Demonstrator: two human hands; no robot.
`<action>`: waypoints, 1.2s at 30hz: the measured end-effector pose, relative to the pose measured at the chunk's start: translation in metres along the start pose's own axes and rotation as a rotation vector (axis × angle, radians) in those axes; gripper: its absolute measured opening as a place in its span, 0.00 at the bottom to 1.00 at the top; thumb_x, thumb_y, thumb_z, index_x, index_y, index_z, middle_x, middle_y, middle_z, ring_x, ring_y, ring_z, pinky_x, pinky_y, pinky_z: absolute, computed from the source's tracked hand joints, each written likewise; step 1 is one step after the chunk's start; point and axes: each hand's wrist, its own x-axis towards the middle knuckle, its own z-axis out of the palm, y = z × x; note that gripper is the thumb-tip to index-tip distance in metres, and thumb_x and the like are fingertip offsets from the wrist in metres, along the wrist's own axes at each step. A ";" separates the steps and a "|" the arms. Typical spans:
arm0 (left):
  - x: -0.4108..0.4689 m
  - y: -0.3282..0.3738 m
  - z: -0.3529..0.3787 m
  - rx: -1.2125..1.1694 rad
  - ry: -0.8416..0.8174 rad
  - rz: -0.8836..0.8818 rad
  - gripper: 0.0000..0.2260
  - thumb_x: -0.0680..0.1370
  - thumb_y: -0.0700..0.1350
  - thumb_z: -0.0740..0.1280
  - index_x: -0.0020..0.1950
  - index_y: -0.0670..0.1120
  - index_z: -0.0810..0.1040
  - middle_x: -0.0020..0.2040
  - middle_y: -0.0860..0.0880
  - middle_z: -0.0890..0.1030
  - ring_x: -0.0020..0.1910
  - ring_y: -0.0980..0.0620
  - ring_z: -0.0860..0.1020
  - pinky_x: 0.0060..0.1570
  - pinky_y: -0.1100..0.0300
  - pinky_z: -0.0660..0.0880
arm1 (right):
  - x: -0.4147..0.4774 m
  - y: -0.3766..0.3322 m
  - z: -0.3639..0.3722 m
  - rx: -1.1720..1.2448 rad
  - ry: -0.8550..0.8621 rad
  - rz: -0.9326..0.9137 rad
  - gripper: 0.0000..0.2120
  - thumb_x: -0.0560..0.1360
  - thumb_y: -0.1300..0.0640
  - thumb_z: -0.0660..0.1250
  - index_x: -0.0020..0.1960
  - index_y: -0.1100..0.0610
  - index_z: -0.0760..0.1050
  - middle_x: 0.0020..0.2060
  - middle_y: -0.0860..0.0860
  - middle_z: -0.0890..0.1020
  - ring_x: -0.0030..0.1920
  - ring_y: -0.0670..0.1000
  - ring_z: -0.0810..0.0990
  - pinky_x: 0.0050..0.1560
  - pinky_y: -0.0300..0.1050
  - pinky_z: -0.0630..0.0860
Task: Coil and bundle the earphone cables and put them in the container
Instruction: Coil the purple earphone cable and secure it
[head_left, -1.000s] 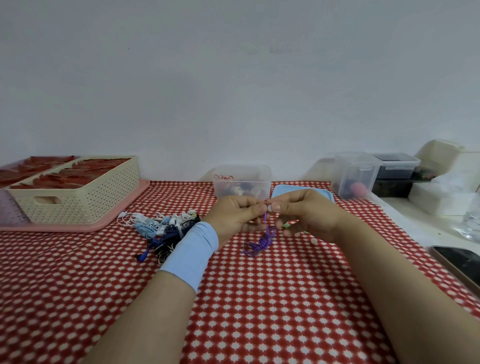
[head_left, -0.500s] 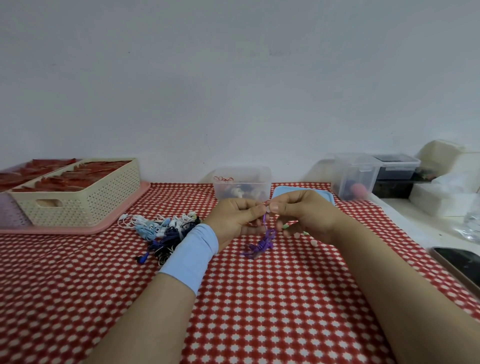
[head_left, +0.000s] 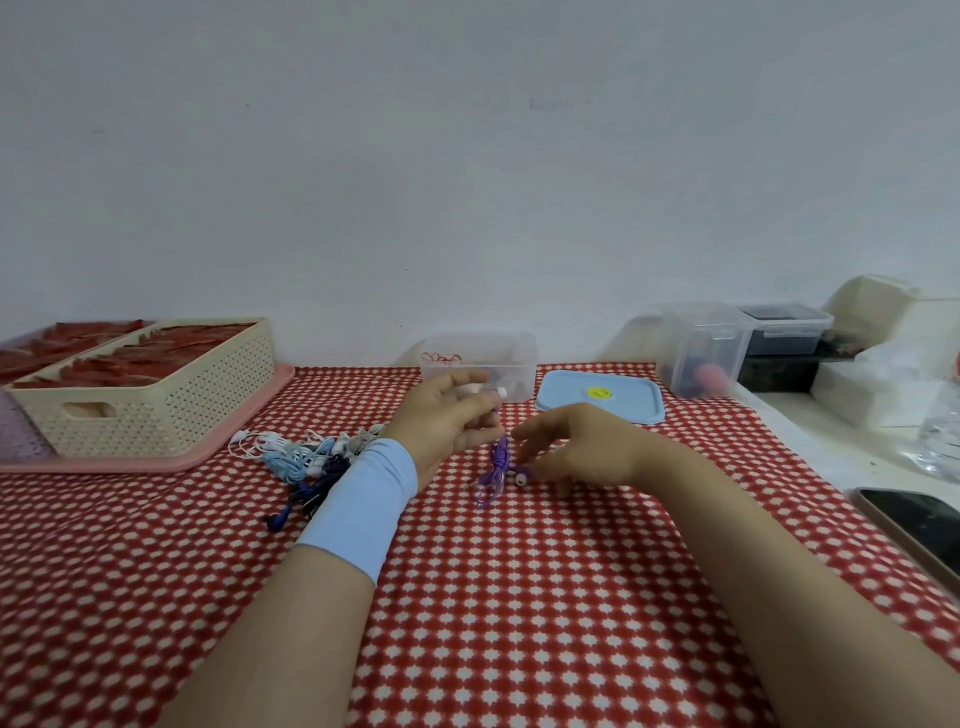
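A red tablecloth with a white star pattern (head_left: 519, 597) covers the near table, and a dark flat phone (head_left: 919, 530) lies at its near right edge. In the middle, the left hand (head_left: 452, 415), with a pale blue wristband (head_left: 363, 493) below it, pinches the top of a coiled purple earphone cable (head_left: 500, 457). The cable hangs down to the cloth. Just right of it the right hand (head_left: 576, 447) is low, its fingers loosely curved and apart. I cannot tell whether its fingertips touch the white earbud (head_left: 521, 477) there.

Left of the wristband lies a loose pile of white, light blue and dark blue earphone cables (head_left: 306, 457). Further left, a cream perforated plastic basket (head_left: 171, 410) holding red items stands on a pink tray (head_left: 156, 462).

At the far middle is a clear plastic container (head_left: 480, 364) with small, blurred things inside and red loops at its rim. Its light blue lid (head_left: 600, 402) lies flat just to the right. At the far right, a clear lidded box (head_left: 701, 353) holds something round and pink.
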 end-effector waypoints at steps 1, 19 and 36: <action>0.000 0.001 -0.001 -0.003 -0.009 0.006 0.13 0.77 0.38 0.71 0.61 0.46 0.79 0.46 0.43 0.82 0.44 0.51 0.82 0.48 0.53 0.82 | 0.002 0.000 0.002 -0.094 -0.002 -0.006 0.21 0.74 0.57 0.74 0.67 0.51 0.78 0.54 0.43 0.84 0.50 0.45 0.83 0.54 0.39 0.79; -0.004 0.000 -0.008 0.274 -0.010 0.121 0.12 0.74 0.37 0.74 0.57 0.43 0.81 0.48 0.43 0.85 0.40 0.46 0.86 0.39 0.59 0.83 | 0.003 0.000 0.002 0.018 0.111 -0.035 0.07 0.77 0.58 0.72 0.53 0.51 0.86 0.38 0.52 0.87 0.34 0.47 0.84 0.35 0.42 0.81; -0.005 -0.002 -0.004 0.325 -0.014 0.120 0.10 0.74 0.35 0.73 0.54 0.39 0.82 0.41 0.42 0.86 0.40 0.47 0.86 0.40 0.60 0.82 | 0.003 0.005 -0.001 0.144 0.078 -0.015 0.07 0.75 0.65 0.73 0.52 0.58 0.86 0.43 0.59 0.87 0.35 0.54 0.83 0.33 0.43 0.82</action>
